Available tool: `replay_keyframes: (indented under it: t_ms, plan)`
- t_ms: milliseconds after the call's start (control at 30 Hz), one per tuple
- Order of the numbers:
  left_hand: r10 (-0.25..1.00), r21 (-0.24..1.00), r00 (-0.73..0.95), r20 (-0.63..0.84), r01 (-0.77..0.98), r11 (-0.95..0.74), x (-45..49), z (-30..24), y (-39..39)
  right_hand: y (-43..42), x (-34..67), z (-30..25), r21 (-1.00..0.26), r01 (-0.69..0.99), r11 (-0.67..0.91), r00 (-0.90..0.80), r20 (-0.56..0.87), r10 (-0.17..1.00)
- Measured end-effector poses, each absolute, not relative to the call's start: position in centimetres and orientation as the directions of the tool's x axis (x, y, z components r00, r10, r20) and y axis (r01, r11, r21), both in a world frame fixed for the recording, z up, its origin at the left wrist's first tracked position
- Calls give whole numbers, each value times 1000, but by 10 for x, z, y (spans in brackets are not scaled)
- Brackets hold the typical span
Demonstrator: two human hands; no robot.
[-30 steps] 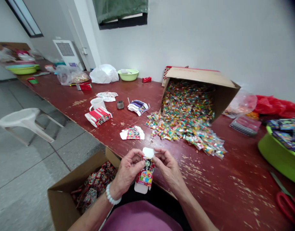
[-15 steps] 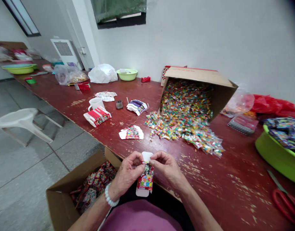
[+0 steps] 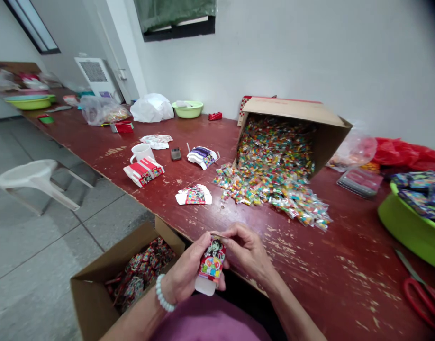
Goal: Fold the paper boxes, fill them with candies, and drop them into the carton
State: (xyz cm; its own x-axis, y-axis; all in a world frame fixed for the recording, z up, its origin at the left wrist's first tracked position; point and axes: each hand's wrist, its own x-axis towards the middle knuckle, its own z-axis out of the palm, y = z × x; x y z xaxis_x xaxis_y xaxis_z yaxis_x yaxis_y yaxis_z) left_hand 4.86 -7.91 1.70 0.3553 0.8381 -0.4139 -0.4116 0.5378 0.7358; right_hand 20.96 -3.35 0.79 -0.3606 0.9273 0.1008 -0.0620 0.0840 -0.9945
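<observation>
My left hand (image 3: 185, 273) grips a small red printed carton (image 3: 212, 263) from behind, just off the table's near edge. My right hand (image 3: 246, 250) pinches the carton's top end, where the white flap is folded down. The carton's lower white flap still sticks out. A flat unfolded carton (image 3: 194, 195) lies on the red-brown table (image 3: 310, 265) ahead of my hands. Beyond it, colourful sachets (image 3: 270, 189) spill from a tipped cardboard box (image 3: 299, 113). An open cardboard box (image 3: 93, 293) with several finished cartons stands below my left hand.
A white mug (image 3: 142, 152), stacks of flat cartons (image 3: 143, 171), a phone (image 3: 175, 154) and a green bowl (image 3: 187, 109) sit further back. A green tub (image 3: 409, 227) and red scissors (image 3: 421, 296) are at the right. A white plastic stool (image 3: 29, 177) stands on the floor.
The white top flap that stood up has been folded down into the carton. Both hands with the carton dropped slightly toward me.
</observation>
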Motion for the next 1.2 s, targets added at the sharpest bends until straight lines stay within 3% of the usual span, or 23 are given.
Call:
replay_keyframes:
  t_ms: [100,167,433,600,733,900,1100,1200]
  plan:
    - [840,726,311,-445,-424,542,53,16,-77,-34,213,14,-972,50,229,-435,186,881]
    - [865,769,265,-426,-398,501,55,16,-75,-32,215,20,-968,62,244,-439,194,878]
    - [906,902,264,-332,-191,386,55,17,-72,-22,211,28,-999,-5,-50,-475,-41,879]
    - [910,920,255,-327,-137,368,53,14,-73,-24,208,31,-983,-138,-123,-425,-53,904]
    - [918,922,230,-322,-142,359,53,14,-74,-30,210,30,-993,-114,-4,-445,47,894]
    - [931,936,215,-296,-128,327,55,16,-73,-35,217,21,-966,88,245,-407,189,894]
    - [925,937,238,-297,-114,331,50,12,-70,-31,213,15,-912,235,336,-344,245,906]
    - [916,926,250,-315,-132,354,47,9,-70,-32,210,18,-906,225,357,-358,264,896]
